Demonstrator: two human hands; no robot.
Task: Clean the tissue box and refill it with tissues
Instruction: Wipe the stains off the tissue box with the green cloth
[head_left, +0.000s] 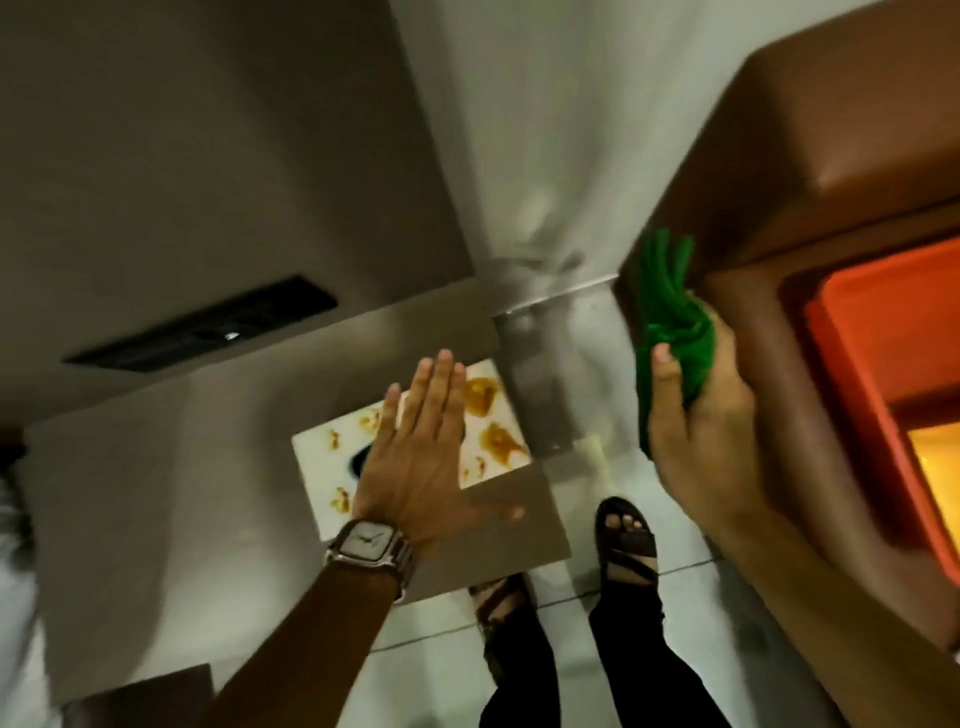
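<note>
A white tissue box (332, 462) lies flat on the grey counter (156, 467), its top spotted with several orange-brown stains and a dark oval slot half hidden by my hand. My left hand (415, 457), with a silver watch at the wrist, hovers flat over the box with fingers straight and close together, holding nothing. My right hand (696, 431) is raised to the right of the box and grips a bunched green cloth (670, 312), which sticks up above my fingers.
A black slot panel (202, 325) is set in the counter behind the box. A brown cabinet with an orange-lit opening (872, 338) stands at the right. My sandalled feet (623, 540) stand on the pale tiled floor past the counter's corner.
</note>
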